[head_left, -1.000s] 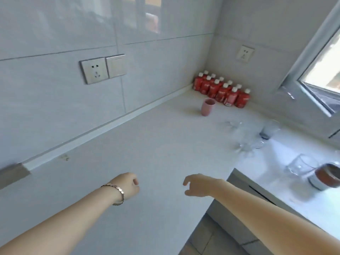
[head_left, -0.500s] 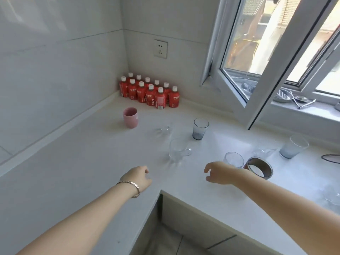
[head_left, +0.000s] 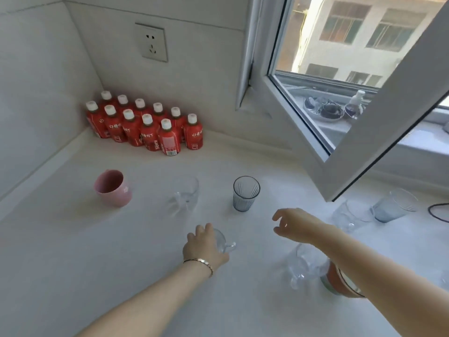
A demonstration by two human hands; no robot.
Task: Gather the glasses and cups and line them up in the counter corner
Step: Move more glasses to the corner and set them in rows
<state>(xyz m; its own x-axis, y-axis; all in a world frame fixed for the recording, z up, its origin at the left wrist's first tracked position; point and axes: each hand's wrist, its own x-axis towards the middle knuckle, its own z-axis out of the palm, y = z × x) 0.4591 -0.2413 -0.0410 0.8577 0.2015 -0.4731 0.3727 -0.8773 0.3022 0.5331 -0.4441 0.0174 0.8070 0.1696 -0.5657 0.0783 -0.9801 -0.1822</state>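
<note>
Evidently left hand [head_left: 202, 249] around clear mug [head_left: 224, 240], perhaps gripping.

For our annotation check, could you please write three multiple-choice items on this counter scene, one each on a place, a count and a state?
1. Where do the red bottles stand?
A. In the counter corner, below the wall socket
B. On the window sill
C. Beside the pink cup, touching it

2. How many white bottle caps show in that group?
A. Six
B. Eleven
C. Fifteen

3. What is the left hand doing?
A. Resting flat on bare counter
B. Closing on a clear handled mug
C. Lifting the dark ribbed glass

Key: 1 A, the bottles are packed against both walls under the socket. 2 B, five caps in the back row and six in front. 3 B, the fingers wrap the mug's body with its handle sticking out to the right, while the right hand hangs open above the counter, holding nothing.
</note>
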